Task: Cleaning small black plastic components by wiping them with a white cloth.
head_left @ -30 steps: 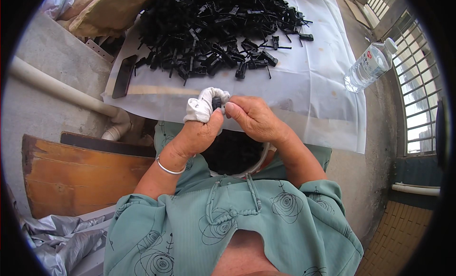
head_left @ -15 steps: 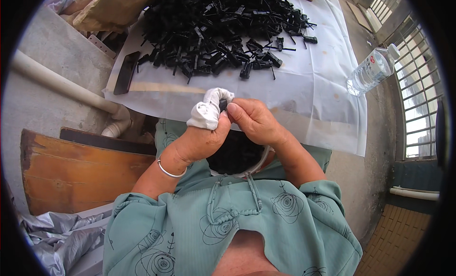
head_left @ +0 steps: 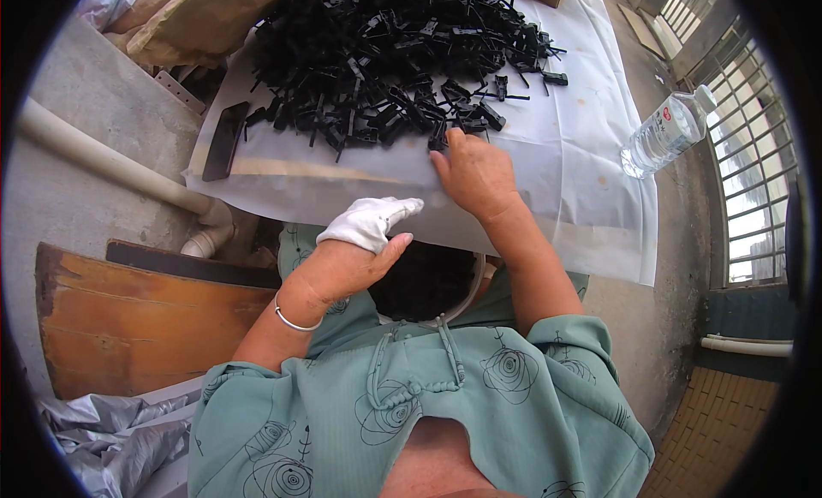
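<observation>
1. Right hand (head_left: 473, 174) reaches forward over the surface (head_left: 548, 168), which is covered with a white sheet. Fingertips sit at the near edge of a heap of small black plastic parts (head_left: 385, 61); fingers curl down among the nearest pieces. Cannot tell whether anything is pinched between them.
2. Left hand (head_left: 347, 262) hangs back, close to the body, above the lap. Its fingers are wrapped in a white cloth glove (head_left: 370, 220), the wrist and palm side bare. Thumb lies against the fingers, hand loosely closed, nothing seen gripped in it. A thin silver bangle (head_left: 291, 318) circles the wrist.
3. The black parts lie piled across the far half of the surface, spreading from left to right, with stray pieces at the near rim beside the right hand.
4. A dark round container (head_left: 432, 280) sits in the lap below the surface's near edge, between the two forearms.
5. A flat black bar (head_left: 224, 141) lies on the left end of the sheet, apart from the heap.
6. A clear plastic bottle (head_left: 666, 131) lies on the right, well apart from both hands.
7. A white pipe (head_left: 111, 160) runs along the left below the surface; a brown wooden board (head_left: 145, 318) rests beneath it.
</observation>
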Action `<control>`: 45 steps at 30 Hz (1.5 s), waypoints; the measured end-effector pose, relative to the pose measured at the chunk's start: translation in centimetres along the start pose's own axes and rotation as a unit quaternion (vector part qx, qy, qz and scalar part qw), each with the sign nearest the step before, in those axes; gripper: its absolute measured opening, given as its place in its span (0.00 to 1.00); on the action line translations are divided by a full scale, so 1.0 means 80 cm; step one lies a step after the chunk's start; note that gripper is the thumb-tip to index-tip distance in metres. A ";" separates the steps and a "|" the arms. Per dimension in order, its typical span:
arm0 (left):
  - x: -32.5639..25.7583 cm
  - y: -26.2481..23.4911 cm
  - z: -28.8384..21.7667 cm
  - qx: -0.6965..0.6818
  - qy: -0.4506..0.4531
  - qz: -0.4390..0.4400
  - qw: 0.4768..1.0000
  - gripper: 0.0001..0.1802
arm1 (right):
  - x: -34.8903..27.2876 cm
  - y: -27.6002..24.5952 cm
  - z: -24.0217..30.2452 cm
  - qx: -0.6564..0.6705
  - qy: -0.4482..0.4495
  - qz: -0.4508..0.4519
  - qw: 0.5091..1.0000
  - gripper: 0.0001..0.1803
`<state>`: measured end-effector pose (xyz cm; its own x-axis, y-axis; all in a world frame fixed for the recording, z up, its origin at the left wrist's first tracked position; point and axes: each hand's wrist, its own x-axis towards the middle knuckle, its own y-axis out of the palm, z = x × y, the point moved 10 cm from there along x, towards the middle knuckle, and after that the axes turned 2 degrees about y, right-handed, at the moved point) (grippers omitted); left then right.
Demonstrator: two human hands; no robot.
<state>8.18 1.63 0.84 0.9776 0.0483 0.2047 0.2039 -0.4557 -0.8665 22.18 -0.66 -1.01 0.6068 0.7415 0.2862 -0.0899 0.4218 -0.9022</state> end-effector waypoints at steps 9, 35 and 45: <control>0.009 -0.012 0.045 -0.142 -0.092 -0.164 0.972 0.13 | 0.002 -0.010 0.002 -0.014 0.044 -0.040 0.998 0.15; 0.021 -0.035 0.061 -0.337 -0.098 -0.238 0.906 0.15 | -0.004 -0.057 -0.055 0.415 0.065 -0.157 0.894 0.13; 0.009 -0.019 0.010 -0.311 -0.050 -0.007 0.949 0.15 | -0.055 -0.012 0.064 0.393 -0.141 0.262 0.870 0.15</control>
<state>8.63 3.09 1.91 0.9813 0.1292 0.1428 0.1784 -0.8889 -0.4220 15.57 -1.65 0.26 0.1116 0.9913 0.0701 -0.8759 0.1314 -0.4642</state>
